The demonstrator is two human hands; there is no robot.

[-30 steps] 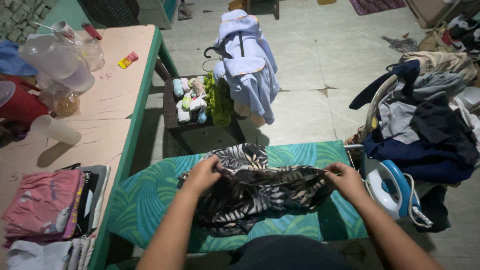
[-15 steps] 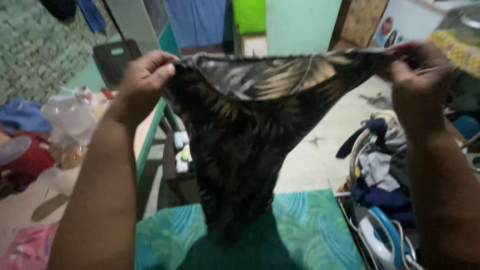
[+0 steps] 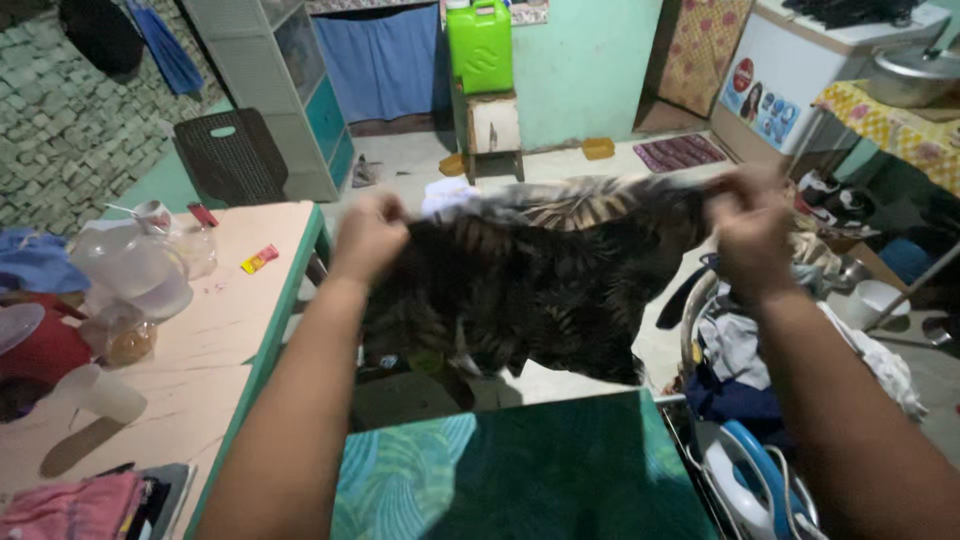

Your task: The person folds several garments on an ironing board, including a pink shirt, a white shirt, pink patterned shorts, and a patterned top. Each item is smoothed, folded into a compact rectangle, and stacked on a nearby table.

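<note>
While both arms reach out in front of me, my left hand (image 3: pixel 368 238) and my right hand (image 3: pixel 748 232) grip the top edge of a dark leaf-print garment (image 3: pixel 530 280), fingers curled shut and pinching the cloth at each end. It hangs in the air between them, stretched sideways and blurred, its lower edge well above the ironing board (image 3: pixel 520 470) with the green leafy cover just under my arms. An iron (image 3: pixel 745 480), white and blue, stands at the board's right end, and behind it a heap of clothes (image 3: pixel 745 360) fills a basket. To my left the pink surface (image 3: pixel 220 330) carries clear plastic tubs (image 3: pixel 130 270), a red container (image 3: pixel 45 350), an overturned cup (image 3: pixel 100 395) and, at the near corner, folded clothes (image 3: pixel 75 505). Beyond the garment I see a green jerrycan (image 3: pixel 480 45) on a small stool (image 3: pixel 493 128) against the wall.
</note>
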